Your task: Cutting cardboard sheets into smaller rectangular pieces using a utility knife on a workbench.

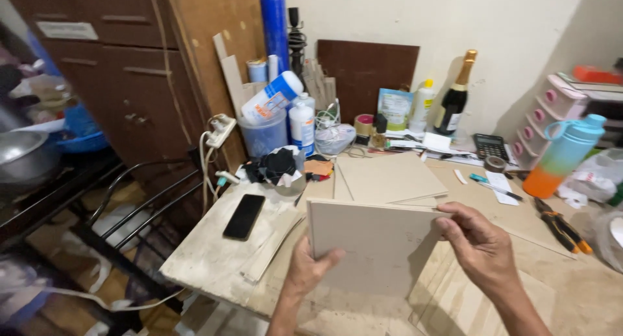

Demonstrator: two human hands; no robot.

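Pale brown board (370, 245), a thin square panel, is held tilted just above the desk (207, 258), near its front edge. The left hand (310, 268) grips the board's lower left corner, thumb on its face, while the right hand (479, 245) pinches its upper right edge between thumb and fingers. Behind the board, more flat panels (389, 177) lie stacked on the dusty wooden desk. Left of the board rests a black phone (244, 216); right of it lie orange-handled pliers (563, 229) and an orange and teal bottle (563, 155). Beyond the board, a dark glass bottle (454, 99) stands against the cream wall, with brown cabinets farther left.
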